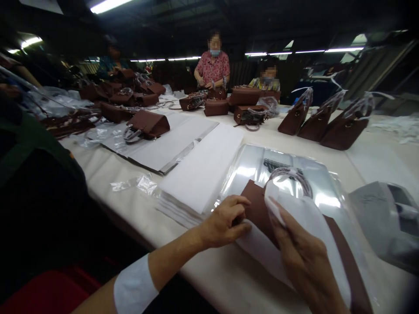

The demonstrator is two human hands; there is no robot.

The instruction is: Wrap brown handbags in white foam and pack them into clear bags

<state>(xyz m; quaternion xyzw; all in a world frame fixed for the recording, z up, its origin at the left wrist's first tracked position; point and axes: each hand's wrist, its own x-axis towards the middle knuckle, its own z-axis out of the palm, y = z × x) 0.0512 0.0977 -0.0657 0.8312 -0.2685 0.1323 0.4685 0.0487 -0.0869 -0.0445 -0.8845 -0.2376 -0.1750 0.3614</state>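
A brown handbag [258, 209] lies on its side in front of me, with its handle [299, 176] wrapped in clear film. A white sheet of wrapping paper [314, 218] covers part of it, and another white fold shows along the near edge. My left hand [227, 221] is at the bag's left end, fingers bent and apart, the thumb touching the white fold. Across the bag, my right hand [303, 257] grips the white sheet by its folded edge near the handle. Beneath the bag are shiny clear plastic bags [248, 161].
A stack of white sheets [199, 174] lies left of the plastic. Three brown handbags [343, 124] stand at the back right. A grey tape dispenser [382, 218] is at the right. More handbags [150, 124] lie farther back, where people [214, 65] work.
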